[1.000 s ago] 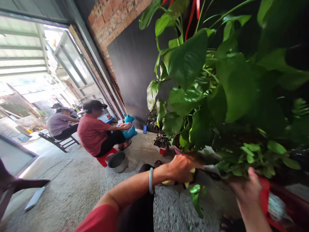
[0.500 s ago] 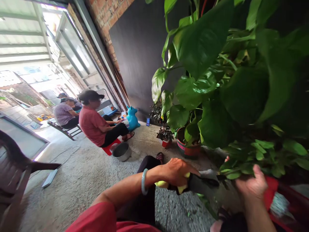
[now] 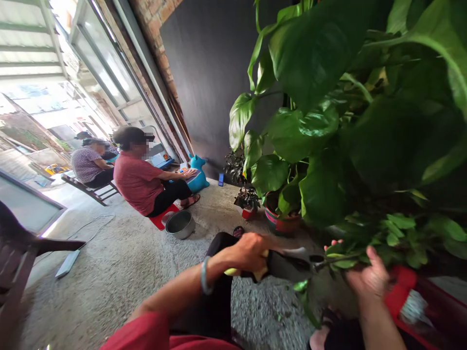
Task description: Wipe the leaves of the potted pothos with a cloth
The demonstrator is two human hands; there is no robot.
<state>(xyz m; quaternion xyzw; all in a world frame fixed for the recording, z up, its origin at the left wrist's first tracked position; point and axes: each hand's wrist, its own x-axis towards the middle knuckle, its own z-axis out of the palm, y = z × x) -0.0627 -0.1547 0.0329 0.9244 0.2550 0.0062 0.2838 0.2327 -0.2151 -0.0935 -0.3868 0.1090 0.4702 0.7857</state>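
Note:
My left hand (image 3: 250, 251) grips the yellow handles of a pair of garden shears (image 3: 292, 258), whose dark blades point right at a thin stem. My right hand (image 3: 367, 279) holds that small-leaved green sprig (image 3: 396, 228) from below, just right of the blade tips. Both hands are low under a big-leaved potted plant (image 3: 328, 112) that fills the right half of the view. A cut leaf (image 3: 301, 286) hangs under the blades. A pale bangle sits on my left wrist (image 3: 205, 275).
A red tub (image 3: 430, 311) lies at lower right. Small potted plants (image 3: 248, 201) and a red-banded pot (image 3: 282, 224) stand on the concrete floor. A seated person in red (image 3: 140, 180) has a metal bowl (image 3: 179, 224) beside them; another person (image 3: 87, 165) sits behind. A dark chair (image 3: 18, 257) is at left.
The view has tilted and moved closer under the leaves. My left hand has shifted slightly left with the shears, their blades now at the stem my right hand holds.

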